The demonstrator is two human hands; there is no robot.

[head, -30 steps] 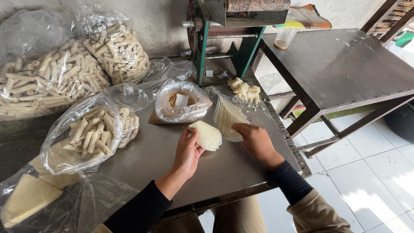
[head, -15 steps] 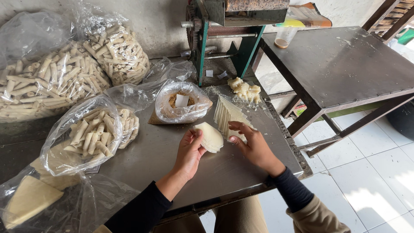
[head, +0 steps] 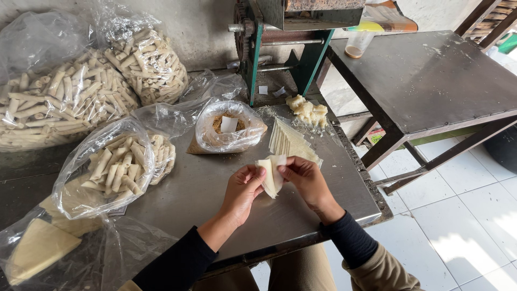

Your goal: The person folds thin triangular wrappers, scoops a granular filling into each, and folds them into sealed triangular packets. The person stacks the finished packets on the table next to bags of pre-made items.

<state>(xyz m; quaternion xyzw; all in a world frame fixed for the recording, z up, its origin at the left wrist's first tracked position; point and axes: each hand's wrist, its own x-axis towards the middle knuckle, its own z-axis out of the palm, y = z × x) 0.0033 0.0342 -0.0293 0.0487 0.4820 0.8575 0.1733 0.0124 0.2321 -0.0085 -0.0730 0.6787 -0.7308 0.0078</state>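
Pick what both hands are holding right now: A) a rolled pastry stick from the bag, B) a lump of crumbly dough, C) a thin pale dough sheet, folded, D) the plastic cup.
C: the left hand and right hand pinch a folded pale dough sheet between their fingertips above the metal table.

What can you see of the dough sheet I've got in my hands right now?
The dough sheet is thin, pale cream and soft-looking, folded over on itself so it hangs as a narrow, pointed flap. It is lifted clear of the grey metal table, in front of the stack of flat sheets. The left hand pinches its left edge and the right hand pinches its upper right edge with fingertips.
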